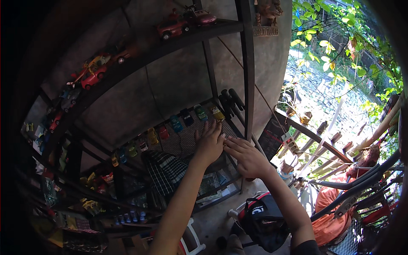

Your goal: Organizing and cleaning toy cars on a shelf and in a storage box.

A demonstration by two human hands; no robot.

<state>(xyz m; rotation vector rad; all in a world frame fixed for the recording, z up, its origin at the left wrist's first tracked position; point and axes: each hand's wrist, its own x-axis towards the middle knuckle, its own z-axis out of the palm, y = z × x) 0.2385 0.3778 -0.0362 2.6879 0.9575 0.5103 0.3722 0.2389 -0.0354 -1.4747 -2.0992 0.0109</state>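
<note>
The left hand (209,143), fingers extended, is held over the mesh shelf (185,141) near the yellow toy car (217,113), which is placed at the rear right corner. The right hand (247,158) is positioned alongside, fingers loosely straightened. Whether anything is gripped cannot be determined.

Before you: yellow toy car (217,113), green toy car (200,112), dark-blue toy car (186,117), bright-blue toy car (176,123), red toy car (162,132). Checked cloth (160,175): dark, pale lines. Your sleeve (305,248): black. Bag (264,225): black, red trim, white marking. Draped fabric (329,208): orange. Wall (170,80): grey.
</note>
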